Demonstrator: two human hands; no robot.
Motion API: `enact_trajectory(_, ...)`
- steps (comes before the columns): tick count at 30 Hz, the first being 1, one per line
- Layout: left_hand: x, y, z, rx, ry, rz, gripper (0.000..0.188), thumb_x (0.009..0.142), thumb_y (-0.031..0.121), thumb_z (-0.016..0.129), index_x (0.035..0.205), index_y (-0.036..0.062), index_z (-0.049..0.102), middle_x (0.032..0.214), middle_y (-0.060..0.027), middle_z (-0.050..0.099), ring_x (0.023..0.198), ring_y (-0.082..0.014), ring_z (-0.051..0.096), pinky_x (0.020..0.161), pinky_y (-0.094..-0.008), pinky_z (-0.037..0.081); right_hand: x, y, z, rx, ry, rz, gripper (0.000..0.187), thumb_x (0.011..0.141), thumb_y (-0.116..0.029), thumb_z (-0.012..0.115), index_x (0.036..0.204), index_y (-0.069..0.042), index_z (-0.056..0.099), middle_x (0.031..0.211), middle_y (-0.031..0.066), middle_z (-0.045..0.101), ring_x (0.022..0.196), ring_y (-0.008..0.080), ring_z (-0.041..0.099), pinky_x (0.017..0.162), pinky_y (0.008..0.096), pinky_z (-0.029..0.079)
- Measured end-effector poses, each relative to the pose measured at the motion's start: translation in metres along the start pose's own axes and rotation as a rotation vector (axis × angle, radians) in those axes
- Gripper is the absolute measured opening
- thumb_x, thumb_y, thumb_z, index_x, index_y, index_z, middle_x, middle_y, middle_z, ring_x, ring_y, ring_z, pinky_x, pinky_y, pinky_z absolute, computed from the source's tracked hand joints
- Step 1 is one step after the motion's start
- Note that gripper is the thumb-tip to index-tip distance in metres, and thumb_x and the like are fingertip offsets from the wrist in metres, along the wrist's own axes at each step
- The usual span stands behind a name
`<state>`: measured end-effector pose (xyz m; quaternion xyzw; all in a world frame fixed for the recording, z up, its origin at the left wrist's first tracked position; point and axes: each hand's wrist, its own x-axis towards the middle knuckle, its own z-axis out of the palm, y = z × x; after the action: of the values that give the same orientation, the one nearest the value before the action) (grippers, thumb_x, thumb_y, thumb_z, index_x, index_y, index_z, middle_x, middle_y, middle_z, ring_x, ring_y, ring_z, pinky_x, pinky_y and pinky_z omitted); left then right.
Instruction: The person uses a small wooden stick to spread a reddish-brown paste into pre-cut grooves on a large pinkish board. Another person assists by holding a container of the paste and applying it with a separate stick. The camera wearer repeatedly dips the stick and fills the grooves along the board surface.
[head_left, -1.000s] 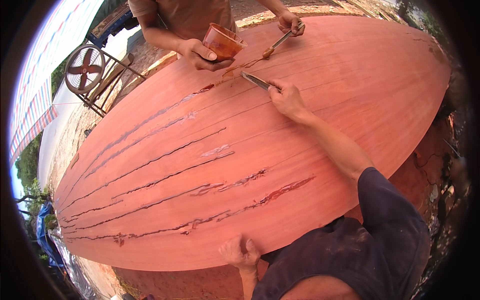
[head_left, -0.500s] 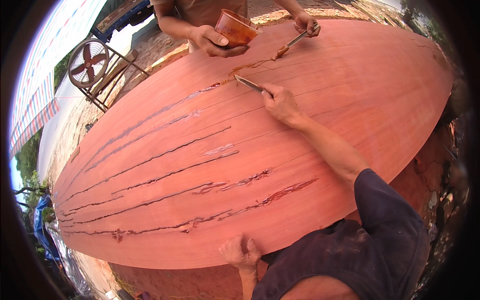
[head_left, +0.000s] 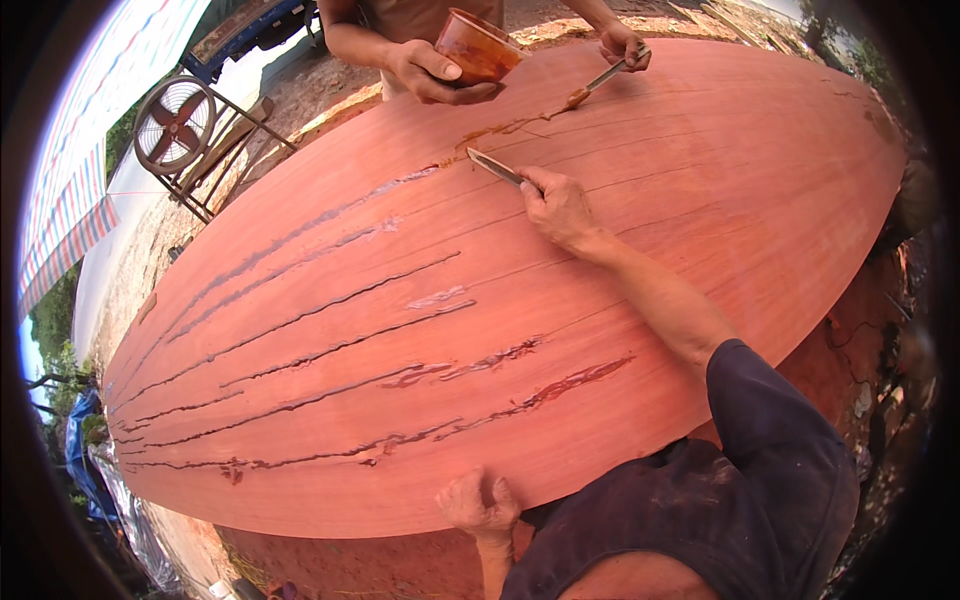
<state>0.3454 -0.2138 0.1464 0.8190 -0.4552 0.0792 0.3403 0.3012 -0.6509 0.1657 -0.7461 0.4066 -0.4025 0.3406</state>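
A long, reddish wooden hull-like surface (head_left: 640,250), tapering at both ends, curves before me. My right hand (head_left: 563,208) is closed around a putty knife (head_left: 494,167), its blade tip at a seam smeared with brown paste (head_left: 500,129). My left hand (head_left: 480,503) rests on the near edge with the thumb apart from the fingers, holding nothing visible. Across from me, a co-worker's hand (head_left: 430,72) supports a reddish-brown cup (head_left: 478,48). The co-worker's other hand (head_left: 625,47) holds a flat-handled tool (head_left: 604,76) with brown paste on its end, touching the same seam.
Dark, filled seams (head_left: 340,295) run along the left half of the wood. A metal fan (head_left: 175,125) on a frame stands beyond its far left edge. A striped sheet (head_left: 75,190) hangs at the left, above a blue tarp (head_left: 85,455).
The co-worker's paste-tipped tool has moved slightly right along the seam, and the cup has shifted a little right. My right hand and putty knife have barely moved left; my left hand stays put.
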Motion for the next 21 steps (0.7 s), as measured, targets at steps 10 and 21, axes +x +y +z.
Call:
enact_trajectory(10,-0.001,-0.001,0.001,-0.022,0.012,-0.011,0.038,0.094,0.043,0.070,0.097,0.0059,0.073,0.083,-0.0096,0.067,0.078,-0.0331,0.061,0.075,-0.0453,0.045,0.020,-0.001,-0.005,-0.076,0.029,0.074,0.030,0.099,-0.015,0.054,0.119,-0.001,0.072,0.086,0.0254,0.070,0.079,0.0392,0.071,0.072,0.0456,0.054)
enact_trajectory(21,-0.001,0.000,-0.003,-0.026,-0.041,-0.019,0.030,0.091,0.032,0.071,0.100,0.0030,0.073,0.085,-0.0116,0.068,0.081,-0.0343,0.062,0.078,-0.0462,0.046,0.031,0.006,0.007,-0.048,0.020,-0.022,0.029,0.098,-0.016,0.058,0.119,0.000,0.073,0.084,0.0253,0.068,0.075,0.0358,0.070,0.069,0.0429,0.053)
